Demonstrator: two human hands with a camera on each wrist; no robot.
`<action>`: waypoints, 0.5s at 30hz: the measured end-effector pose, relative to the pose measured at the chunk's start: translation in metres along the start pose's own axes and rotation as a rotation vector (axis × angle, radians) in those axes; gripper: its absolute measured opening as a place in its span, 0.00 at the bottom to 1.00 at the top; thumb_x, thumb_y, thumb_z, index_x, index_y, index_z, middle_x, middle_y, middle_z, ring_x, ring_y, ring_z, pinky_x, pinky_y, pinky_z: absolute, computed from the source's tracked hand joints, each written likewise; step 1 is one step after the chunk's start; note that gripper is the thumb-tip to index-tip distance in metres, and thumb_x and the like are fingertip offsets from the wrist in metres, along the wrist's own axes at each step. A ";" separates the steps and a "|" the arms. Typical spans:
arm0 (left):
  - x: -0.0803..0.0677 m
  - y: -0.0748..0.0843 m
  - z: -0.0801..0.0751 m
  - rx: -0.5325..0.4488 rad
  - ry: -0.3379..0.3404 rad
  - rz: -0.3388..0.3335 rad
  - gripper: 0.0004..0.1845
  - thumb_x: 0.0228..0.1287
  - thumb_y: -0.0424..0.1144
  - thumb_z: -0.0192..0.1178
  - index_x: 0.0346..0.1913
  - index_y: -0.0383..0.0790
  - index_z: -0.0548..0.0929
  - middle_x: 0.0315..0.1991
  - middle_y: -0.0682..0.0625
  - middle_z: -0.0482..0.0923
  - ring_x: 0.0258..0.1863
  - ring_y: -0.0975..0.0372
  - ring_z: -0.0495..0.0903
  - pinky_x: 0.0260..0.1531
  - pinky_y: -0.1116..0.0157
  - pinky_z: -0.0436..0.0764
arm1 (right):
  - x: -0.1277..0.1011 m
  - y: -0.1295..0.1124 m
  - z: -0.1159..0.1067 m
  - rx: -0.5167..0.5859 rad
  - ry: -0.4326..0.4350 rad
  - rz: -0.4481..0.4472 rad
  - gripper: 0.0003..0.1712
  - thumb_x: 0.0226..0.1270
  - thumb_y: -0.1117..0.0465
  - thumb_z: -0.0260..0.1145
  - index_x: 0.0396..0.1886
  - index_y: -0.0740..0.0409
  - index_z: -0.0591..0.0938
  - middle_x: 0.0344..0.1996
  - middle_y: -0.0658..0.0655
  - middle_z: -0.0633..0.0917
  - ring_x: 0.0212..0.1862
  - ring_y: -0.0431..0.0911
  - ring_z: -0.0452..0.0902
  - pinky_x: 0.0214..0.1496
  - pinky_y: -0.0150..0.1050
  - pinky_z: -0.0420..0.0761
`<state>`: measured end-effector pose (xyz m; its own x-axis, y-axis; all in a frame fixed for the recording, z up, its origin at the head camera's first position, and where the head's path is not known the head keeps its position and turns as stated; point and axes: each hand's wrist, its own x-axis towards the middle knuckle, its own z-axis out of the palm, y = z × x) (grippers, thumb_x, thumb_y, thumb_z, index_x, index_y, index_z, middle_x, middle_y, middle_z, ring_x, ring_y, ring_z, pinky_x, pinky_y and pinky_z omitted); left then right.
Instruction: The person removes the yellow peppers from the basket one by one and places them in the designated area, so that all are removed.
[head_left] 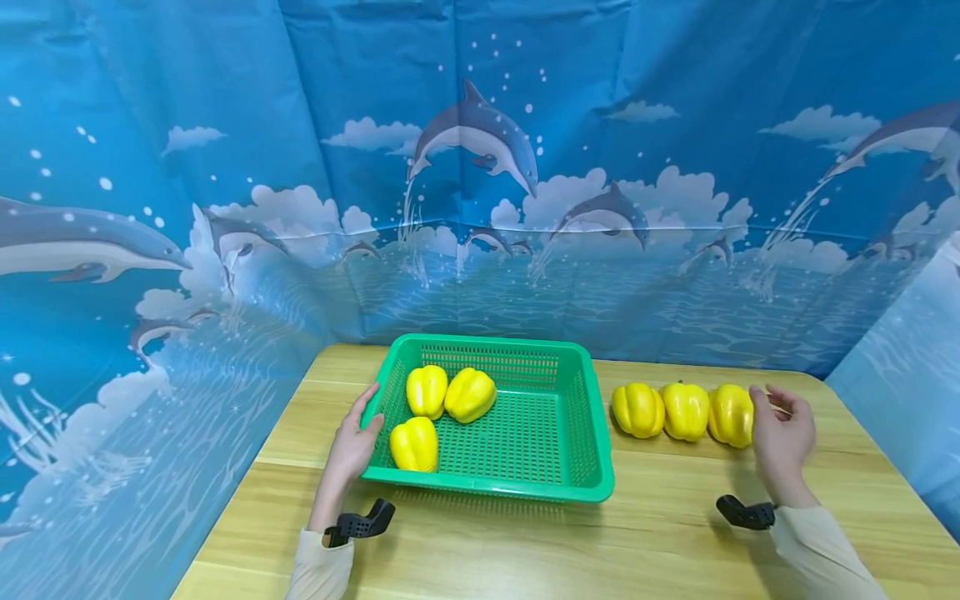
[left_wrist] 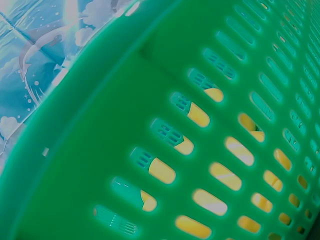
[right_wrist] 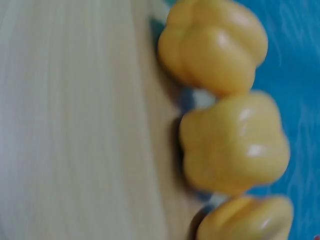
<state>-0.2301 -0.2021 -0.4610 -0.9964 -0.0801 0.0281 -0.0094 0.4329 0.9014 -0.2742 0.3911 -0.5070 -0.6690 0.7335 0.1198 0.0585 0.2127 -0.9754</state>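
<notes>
While the head view takes in the whole table point(head_left: 675, 533), the left hand point(head_left: 352, 446) rests flat against the left wall of the green basket point(head_left: 577, 417), fingers straight and together, reaching up to the rim. Three yellow peppers lie inside, at the basket's left: two side by side near the back point(head_left: 427, 390) point(head_left: 470, 394), one at the front left corner point(head_left: 414, 444), just behind the left hand's wall. Right of the basket, three more peppers sit in a row on the table, touching or nearly so: left point(head_left: 637, 409), middle point(head_left: 685, 410), right point(head_left: 731, 414). The right hand point(head_left: 782, 437) is at the right pepper, fingers loosely spread, slightly blurred; can't tell if it grips or only touches. Black wrist mounts on both forearms. Dolphin backdrop point(head_left: 480, 167) behind and on both sides.

Left wrist view: close-up of the basket's slotted wall point(left_wrist: 100, 150), yellow pepper showing through the slots point(left_wrist: 162, 171). Backdrop at upper left. Hand itself out of frame.

Right wrist view: blurred. Three peppers in a line down the right side on the wood table point(right_wrist: 75, 125): top point(right_wrist: 215, 45), middle point(right_wrist: 232, 142), bottom one partly cut off point(right_wrist: 247, 220). Blue backdrop beyond. No fingers visible.
</notes>
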 end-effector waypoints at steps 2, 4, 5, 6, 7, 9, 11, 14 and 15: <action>0.000 0.000 0.000 -0.002 0.000 -0.004 0.28 0.74 0.37 0.46 0.74 0.51 0.56 0.72 0.40 0.51 0.66 0.40 0.57 0.58 0.39 0.59 | -0.012 -0.013 0.005 0.031 -0.006 -0.047 0.17 0.62 0.44 0.65 0.47 0.43 0.80 0.38 0.41 0.75 0.33 0.35 0.67 0.33 0.25 0.66; 0.001 0.000 0.000 0.000 0.001 -0.001 0.28 0.74 0.36 0.46 0.74 0.51 0.56 0.72 0.39 0.52 0.66 0.40 0.57 0.58 0.39 0.60 | -0.025 -0.030 0.010 0.062 -0.019 -0.076 0.14 0.63 0.45 0.64 0.44 0.43 0.81 0.35 0.41 0.76 0.32 0.35 0.67 0.32 0.24 0.66; 0.001 0.000 0.000 0.000 0.002 0.001 0.28 0.74 0.36 0.46 0.74 0.50 0.56 0.72 0.39 0.52 0.65 0.39 0.57 0.58 0.39 0.60 | -0.032 -0.039 0.012 0.072 -0.029 -0.094 0.13 0.64 0.46 0.64 0.44 0.45 0.82 0.34 0.41 0.76 0.32 0.35 0.67 0.32 0.24 0.67; 0.001 0.000 0.000 -0.001 0.002 -0.005 0.28 0.74 0.36 0.45 0.74 0.51 0.56 0.72 0.39 0.52 0.66 0.40 0.57 0.58 0.39 0.60 | -0.038 -0.046 0.015 0.097 -0.040 -0.107 0.11 0.65 0.48 0.64 0.43 0.46 0.82 0.33 0.42 0.76 0.31 0.36 0.68 0.32 0.23 0.67; 0.001 0.000 0.001 -0.001 0.003 -0.006 0.28 0.74 0.37 0.46 0.74 0.51 0.56 0.72 0.39 0.52 0.65 0.40 0.58 0.58 0.39 0.60 | -0.044 -0.053 0.017 0.114 -0.053 -0.122 0.11 0.65 0.50 0.64 0.43 0.48 0.83 0.32 0.42 0.76 0.30 0.36 0.68 0.32 0.23 0.68; 0.001 0.000 0.001 -0.001 0.003 -0.008 0.28 0.74 0.37 0.45 0.74 0.52 0.56 0.72 0.39 0.52 0.65 0.40 0.58 0.58 0.39 0.60 | -0.055 -0.068 0.022 0.156 -0.077 -0.138 0.09 0.66 0.55 0.64 0.41 0.53 0.83 0.30 0.44 0.77 0.30 0.37 0.70 0.33 0.22 0.70; 0.001 0.000 0.000 -0.003 0.000 -0.014 0.28 0.74 0.38 0.45 0.74 0.53 0.56 0.72 0.40 0.52 0.65 0.40 0.58 0.58 0.39 0.60 | -0.065 -0.080 0.026 0.194 -0.104 -0.153 0.08 0.66 0.58 0.65 0.40 0.56 0.84 0.29 0.45 0.78 0.29 0.38 0.72 0.33 0.22 0.72; 0.001 0.000 0.000 -0.006 -0.002 -0.018 0.28 0.74 0.38 0.45 0.74 0.53 0.56 0.72 0.40 0.52 0.65 0.40 0.58 0.58 0.39 0.60 | -0.077 -0.093 0.032 0.250 -0.158 -0.153 0.07 0.66 0.60 0.65 0.39 0.58 0.83 0.30 0.46 0.79 0.30 0.40 0.74 0.34 0.22 0.73; 0.001 0.000 0.000 -0.005 -0.003 -0.018 0.28 0.74 0.38 0.45 0.74 0.53 0.56 0.72 0.39 0.52 0.65 0.40 0.58 0.58 0.39 0.60 | -0.081 -0.097 0.034 0.270 -0.175 -0.152 0.07 0.66 0.60 0.65 0.39 0.58 0.83 0.30 0.47 0.80 0.29 0.40 0.74 0.34 0.22 0.73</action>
<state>-0.2310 -0.2024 -0.4609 -0.9963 -0.0853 0.0109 -0.0266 0.4266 0.9040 -0.2504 0.2891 -0.4286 -0.7733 0.5799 0.2564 -0.2335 0.1155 -0.9655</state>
